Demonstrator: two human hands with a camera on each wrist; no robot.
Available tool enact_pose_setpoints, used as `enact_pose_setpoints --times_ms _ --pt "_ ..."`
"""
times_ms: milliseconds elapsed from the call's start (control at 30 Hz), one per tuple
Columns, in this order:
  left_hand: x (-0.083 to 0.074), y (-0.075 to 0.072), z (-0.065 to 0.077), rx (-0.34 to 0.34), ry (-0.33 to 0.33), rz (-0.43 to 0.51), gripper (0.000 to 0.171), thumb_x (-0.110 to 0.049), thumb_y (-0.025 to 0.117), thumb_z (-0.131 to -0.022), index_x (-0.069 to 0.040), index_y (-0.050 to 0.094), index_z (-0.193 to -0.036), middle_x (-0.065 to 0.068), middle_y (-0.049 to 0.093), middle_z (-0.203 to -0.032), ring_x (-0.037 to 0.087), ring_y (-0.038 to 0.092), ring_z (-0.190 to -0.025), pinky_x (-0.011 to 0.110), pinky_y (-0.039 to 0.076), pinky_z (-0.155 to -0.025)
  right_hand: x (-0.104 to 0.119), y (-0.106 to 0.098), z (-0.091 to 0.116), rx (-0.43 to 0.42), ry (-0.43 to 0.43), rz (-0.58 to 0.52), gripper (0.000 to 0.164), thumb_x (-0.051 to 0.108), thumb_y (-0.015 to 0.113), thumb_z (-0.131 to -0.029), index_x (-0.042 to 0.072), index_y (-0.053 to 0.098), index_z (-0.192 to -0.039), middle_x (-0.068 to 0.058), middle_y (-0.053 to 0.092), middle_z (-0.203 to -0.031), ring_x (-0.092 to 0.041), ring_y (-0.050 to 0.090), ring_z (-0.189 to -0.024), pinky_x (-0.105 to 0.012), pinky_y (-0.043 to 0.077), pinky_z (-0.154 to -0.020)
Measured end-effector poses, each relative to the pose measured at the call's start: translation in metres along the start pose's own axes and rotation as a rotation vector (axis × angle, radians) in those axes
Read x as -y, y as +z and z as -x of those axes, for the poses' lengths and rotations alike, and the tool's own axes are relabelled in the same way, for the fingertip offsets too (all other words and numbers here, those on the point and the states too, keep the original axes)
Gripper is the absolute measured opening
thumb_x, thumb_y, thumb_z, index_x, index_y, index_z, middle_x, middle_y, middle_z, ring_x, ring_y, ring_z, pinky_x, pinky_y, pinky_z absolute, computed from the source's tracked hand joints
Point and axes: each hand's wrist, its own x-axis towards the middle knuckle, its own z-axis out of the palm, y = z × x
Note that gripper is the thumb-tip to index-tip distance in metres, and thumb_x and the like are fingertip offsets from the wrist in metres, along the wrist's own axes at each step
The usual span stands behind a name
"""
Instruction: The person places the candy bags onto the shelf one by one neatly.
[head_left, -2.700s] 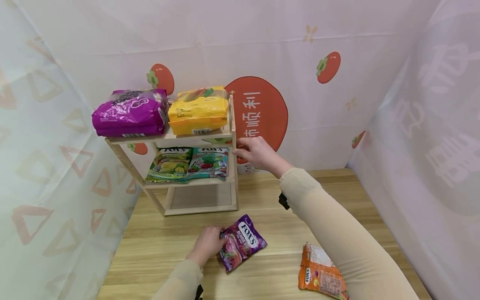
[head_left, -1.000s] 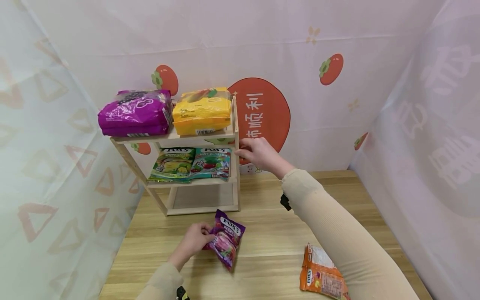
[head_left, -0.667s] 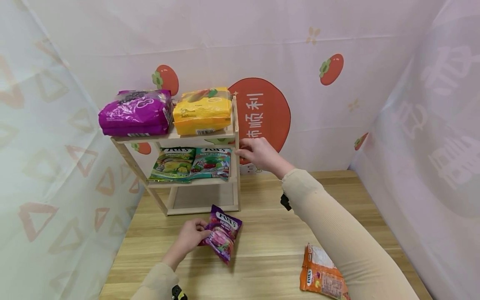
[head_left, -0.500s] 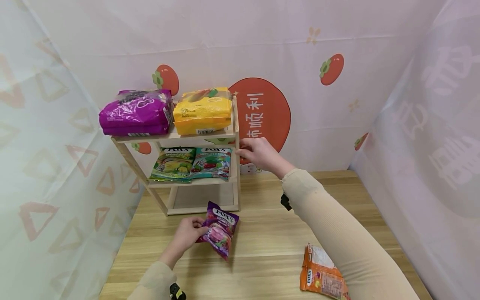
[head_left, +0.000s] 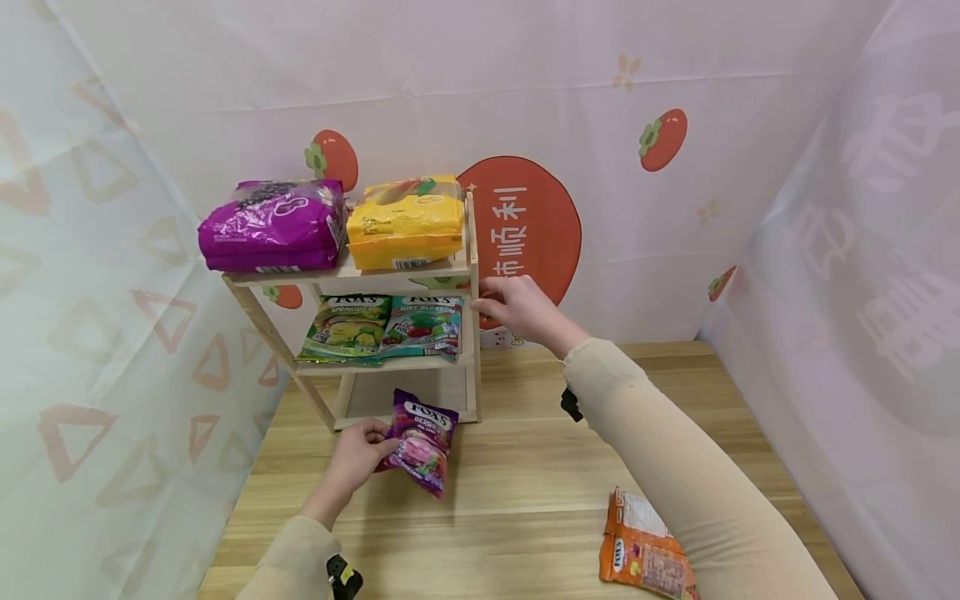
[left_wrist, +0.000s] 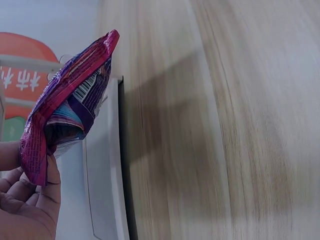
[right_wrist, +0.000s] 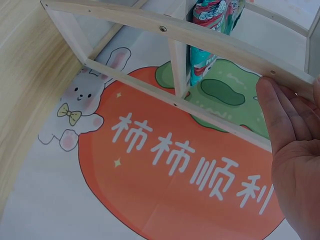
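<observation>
My left hand (head_left: 352,460) pinches the left edge of a purple Fox's Berries candy bag (head_left: 422,446), between thumb and fingers. The bag is held tilted above the table, overlapping the bottom front of a small wooden shelf (head_left: 397,364) in the head view. Its back, with a barcode, faces the left wrist camera. My right hand (head_left: 521,310) grips the shelf's right front post (right_wrist: 165,30) near the top, thumb on one side and fingertips on the other. On the middle tier lie a green Springtea bag (head_left: 347,327) and a teal Mint Blossom bag (head_left: 422,325).
A large purple pack (head_left: 273,229) and a yellow pack (head_left: 407,225) sit on the top tier. An orange Fox's bag (head_left: 645,546) lies on the table (head_left: 540,500), partly behind my right sleeve. Printed cloth walls enclose the back and sides.
The left hand has taken hold of the purple candy bag, lifted it from the table and moved it left and toward the shelf's bottom tier. The right hand stays at the post.
</observation>
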Motion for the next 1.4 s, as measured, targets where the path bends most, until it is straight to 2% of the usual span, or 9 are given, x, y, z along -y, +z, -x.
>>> enact_pose_setpoints --times_ms 233,533,800,1100,1400 --pt "0.005 -0.01 -0.006 0.001 -0.021 0.018 0.017 -0.005 0.073 -0.092 0.006 0.067 -0.103 0.009 0.07 -0.085 0.013 0.058 -0.075 0.027 0.049 -0.062 -0.002 0.0 -0.001 0.002 0.0 0.001 0.016 0.026 0.065 -0.102 0.011 0.069 -0.106 -0.001 0.071 -0.085 -0.016 0.061 -0.07 -0.03 0.051 -0.066" --pt "0.014 -0.023 -0.014 -0.012 -0.055 0.03 0.027 -0.007 0.071 -0.094 0.009 0.063 -0.113 0.013 0.069 -0.095 0.013 0.059 -0.079 0.026 0.05 -0.066 -0.002 0.001 -0.002 0.002 0.001 -0.007 0.016 0.023 0.066 -0.102 0.01 0.07 -0.109 -0.001 0.071 -0.083 -0.023 0.063 -0.072 -0.031 0.05 -0.065" --pt "0.025 -0.032 -0.021 -0.04 -0.082 -0.004 0.031 -0.009 0.069 -0.096 0.01 0.061 -0.119 0.017 0.068 -0.1 0.015 0.059 -0.081 0.026 0.05 -0.067 -0.002 0.0 -0.001 0.001 -0.004 0.0 0.017 0.025 0.066 -0.101 0.011 0.07 -0.108 0.0 0.07 -0.082 -0.016 0.06 -0.069 -0.03 0.05 -0.065" --pt "0.035 -0.038 -0.028 -0.069 -0.123 0.0 0.037 -0.01 0.067 -0.097 0.011 0.058 -0.125 0.019 0.067 -0.101 0.016 0.058 -0.08 0.027 0.049 -0.065 -0.001 0.0 -0.001 0.003 -0.013 0.01 0.018 0.025 0.065 -0.102 0.009 0.07 -0.109 -0.001 0.07 -0.082 -0.015 0.06 -0.068 -0.029 0.049 -0.064" --pt "0.042 -0.042 -0.032 -0.131 -0.147 0.032 0.036 -0.007 0.067 -0.096 0.015 0.059 -0.124 0.021 0.068 -0.099 0.01 0.056 -0.073 0.024 0.048 -0.061 -0.001 0.0 -0.001 -0.002 -0.019 0.005 0.019 0.024 0.065 -0.102 0.008 0.07 -0.11 -0.002 0.071 -0.085 -0.026 0.066 -0.075 -0.029 0.051 -0.066"
